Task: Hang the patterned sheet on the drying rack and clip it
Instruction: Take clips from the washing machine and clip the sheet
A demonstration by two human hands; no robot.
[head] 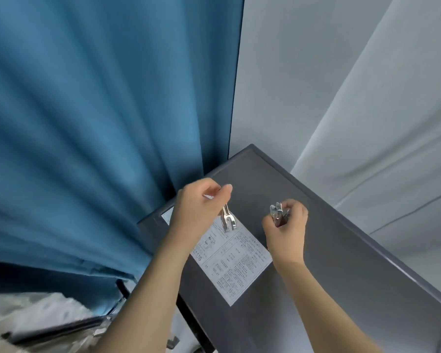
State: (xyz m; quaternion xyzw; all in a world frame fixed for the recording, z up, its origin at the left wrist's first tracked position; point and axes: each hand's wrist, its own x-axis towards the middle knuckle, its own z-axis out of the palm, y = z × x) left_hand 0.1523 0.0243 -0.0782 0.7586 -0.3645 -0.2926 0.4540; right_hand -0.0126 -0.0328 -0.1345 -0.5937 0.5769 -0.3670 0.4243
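Soft even daylight, slight overall blur, wide-angle bending at edges.

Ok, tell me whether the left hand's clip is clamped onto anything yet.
Not clamped. The metal clip dangles free from the left hand's pinch, above the printed sheet; its jaws bite nothing.

A pleated blue fabric curtain (pixel 92 138) fills the left. Pale grey-white curtains (pixel 341 85) hang behind a dark grey flat-topped cabinet (pixel 341 250), perhaps metal, bearing a printed white label (pixel 236 268).
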